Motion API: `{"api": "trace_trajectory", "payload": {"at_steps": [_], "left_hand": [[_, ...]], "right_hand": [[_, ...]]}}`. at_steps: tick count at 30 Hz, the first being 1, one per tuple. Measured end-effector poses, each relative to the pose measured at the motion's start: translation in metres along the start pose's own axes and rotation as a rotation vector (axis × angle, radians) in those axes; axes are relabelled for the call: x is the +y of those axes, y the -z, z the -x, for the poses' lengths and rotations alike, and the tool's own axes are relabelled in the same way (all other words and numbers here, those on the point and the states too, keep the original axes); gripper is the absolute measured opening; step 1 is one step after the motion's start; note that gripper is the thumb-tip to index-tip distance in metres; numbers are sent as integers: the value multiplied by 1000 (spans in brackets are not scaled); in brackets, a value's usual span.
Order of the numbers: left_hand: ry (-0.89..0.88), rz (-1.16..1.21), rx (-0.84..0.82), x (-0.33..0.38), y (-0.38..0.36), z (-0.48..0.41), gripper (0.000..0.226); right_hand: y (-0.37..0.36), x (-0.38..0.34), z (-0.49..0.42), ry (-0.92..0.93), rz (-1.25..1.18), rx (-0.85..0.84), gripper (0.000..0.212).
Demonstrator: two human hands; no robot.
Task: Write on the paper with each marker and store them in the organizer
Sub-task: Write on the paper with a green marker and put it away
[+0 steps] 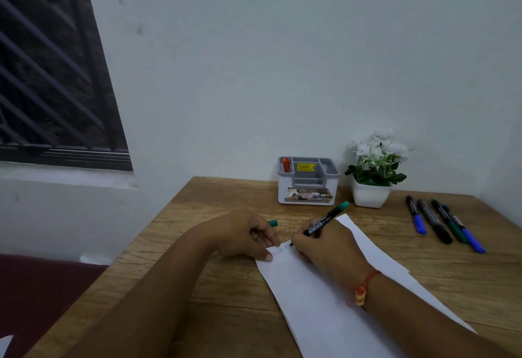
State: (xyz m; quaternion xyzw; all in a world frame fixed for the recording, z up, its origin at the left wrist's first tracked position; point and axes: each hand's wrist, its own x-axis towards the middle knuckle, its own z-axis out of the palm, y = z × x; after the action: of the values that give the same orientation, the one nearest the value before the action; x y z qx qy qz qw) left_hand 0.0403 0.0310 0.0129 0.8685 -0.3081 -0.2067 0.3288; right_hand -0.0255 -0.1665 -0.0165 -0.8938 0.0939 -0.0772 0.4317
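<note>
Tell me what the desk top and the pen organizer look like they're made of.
Brown desk top: wood or wood-look laminate, matte, with visible grain streaks. White organizer with grey compartment insert: apparently moulded plastic, smooth with a slight sheen and rounded corners.

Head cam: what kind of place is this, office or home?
Likely a home study corner, though a small office can't be ruled out. A wooden desk sits against a plain white wall beside a barred window, with a desk organizer and a potted white flower plant at the back.

organizer [308, 188] behind paper [319, 295] | plant pot [370, 194] right of organizer | spare markers [443, 223] right of paper
</note>
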Motion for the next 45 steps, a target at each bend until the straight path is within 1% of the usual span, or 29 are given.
{"api": "trace_trajectory", "payload": {"at_steps": [4,7,14,20,23,26,31,39,41,45], "left_hand": [[8,-6,0,1,0,0,33],[8,-10,2,2,0,1,33],[7,3,-3,3,1,2,33],[-1,19,-10,2,0,0,33],[-5,10,-14,0,1,-1,32],[1,34,-15,-1,2,-2,32],[11,21,-20,-2,2,-3,31],[2,11,-24,1,2,-2,32],[5,13,-27,1,2,-2,32],[18,16,-24,2,2,-1,32]], "right_hand": [[0,1,0,-5,-10,3,23],[0,1,1,-3,-11,21,19],[2,-2,4,2,-31,7,16],[1,-3,2,-6,-32,26,16],[1,-2,2,-16,-37,33,19],[1,-1,2,-12,-51,32,14],[2,-3,3,-7,-22,59,14],[4,-8,6,-32,-35,4,18],[4,-9,7,-30,-19,-7,15],[5,-9,7,-22,-23,40,9]]}}
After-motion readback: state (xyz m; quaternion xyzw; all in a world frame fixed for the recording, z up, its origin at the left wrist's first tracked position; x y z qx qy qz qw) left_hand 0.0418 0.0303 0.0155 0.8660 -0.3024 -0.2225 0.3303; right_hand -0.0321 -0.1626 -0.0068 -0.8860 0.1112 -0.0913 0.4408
